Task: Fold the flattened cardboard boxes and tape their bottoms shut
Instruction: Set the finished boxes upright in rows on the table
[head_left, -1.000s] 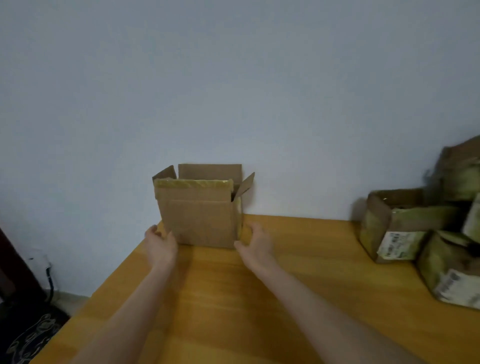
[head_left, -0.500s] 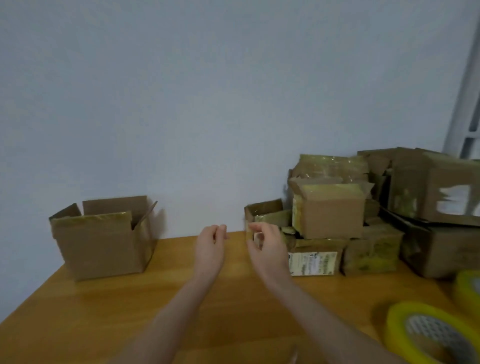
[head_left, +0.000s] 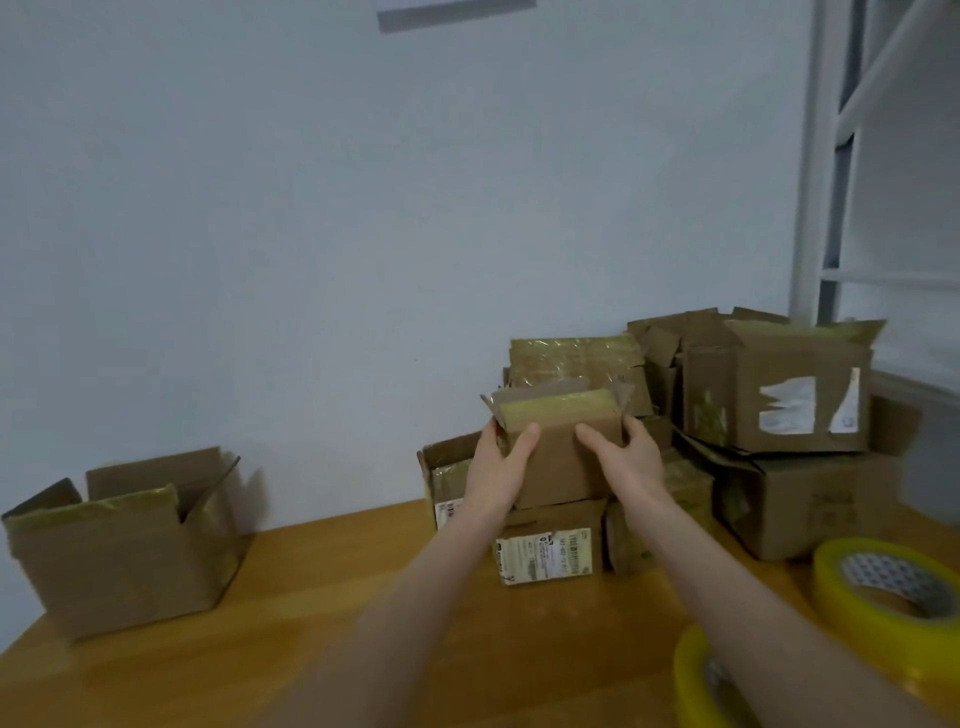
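A small cardboard box (head_left: 561, 462) with yellowish tape along its top sits on top of a pile of boxes (head_left: 779, 415) at the back right of the wooden table (head_left: 311, 623). My left hand (head_left: 501, 462) grips its left side, thumb on the front face. My right hand (head_left: 621, 452) grips its right side the same way. An assembled open box (head_left: 124, 551) stands alone at the table's left. Two rolls of yellow tape lie at the right: a large tape roll (head_left: 893, 587) and a nearer tape roll (head_left: 698, 680) partly behind my right forearm.
The pile holds several boxes, some with white labels, one labelled box (head_left: 545, 553) directly under the held one. A pale wall runs behind the table. A white metal frame (head_left: 831, 208) rises at the far right.
The view swung right from the open box at the left. Both hands left that box, crossed to the pile and took hold of the small box on top.
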